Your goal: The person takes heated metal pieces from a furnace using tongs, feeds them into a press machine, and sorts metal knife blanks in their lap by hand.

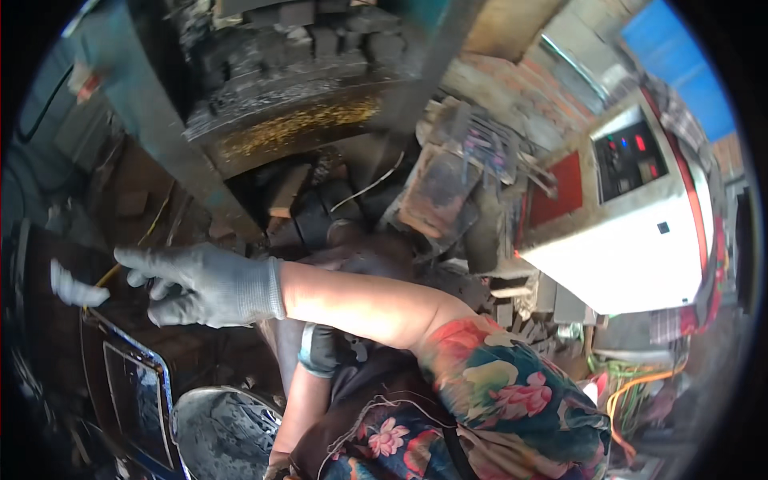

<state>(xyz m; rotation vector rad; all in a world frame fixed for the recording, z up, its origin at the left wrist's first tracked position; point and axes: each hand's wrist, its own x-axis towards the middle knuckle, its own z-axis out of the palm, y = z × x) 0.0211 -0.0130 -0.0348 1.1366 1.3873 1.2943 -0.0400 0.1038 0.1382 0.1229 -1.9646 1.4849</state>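
My right arm reaches across to the left in a flowered sleeve. My right hand (200,284), in a grey knit glove, is open, its index finger stretched out and the other fingers loosely bent; nothing shows in it. Just beyond its fingertips is a small pale-grey ribbed piece (78,286), blurred, and I cannot tell its kind or whether anything supports it. Below the right forearm, close to my lap, my left hand (324,350) wears a dark glove with a grey cuff. Its fingers are mostly hidden.
Ahead stands a heavy blue-green machine frame (132,88) with a flake-covered ledge (304,126). At right is a white control cabinet (620,260). Between them lies a rusty block (436,192). A round metal pan (220,432) and a blue-edged frame (166,392) stand at lower left.
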